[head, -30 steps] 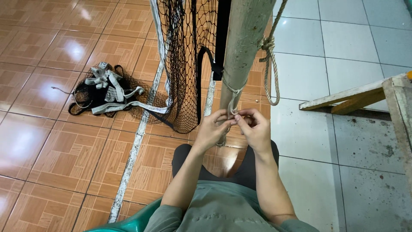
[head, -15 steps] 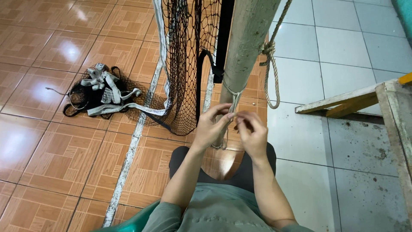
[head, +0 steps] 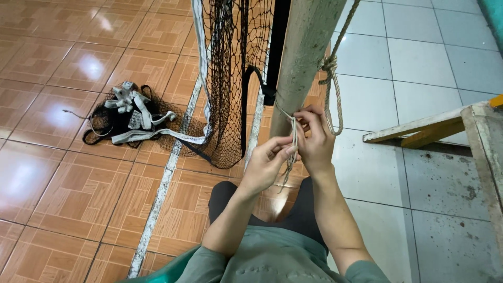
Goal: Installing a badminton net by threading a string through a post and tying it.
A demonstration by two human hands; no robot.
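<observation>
A thin pale cord (head: 290, 166) runs from around the grey concrete post (head: 304, 57) down between my hands. My left hand (head: 266, 164) pinches the cord low, below the post. My right hand (head: 314, 137) grips the same cord higher, close against the post. A black net (head: 230, 78) with a white edge band hangs from the post to the left of my hands. A loop of twisted tan rope (head: 331, 84) dangles on the post's right side, just above my right hand.
A heap of black net and white straps (head: 131, 118) lies on the brown tiled floor at left. A wooden frame with a plank (head: 435, 128) stands at right on white tiles. My knees are below my hands.
My right hand has risen along the cord toward the post. The left hand has stayed low, so the hands sit one above the other instead of side by side.
</observation>
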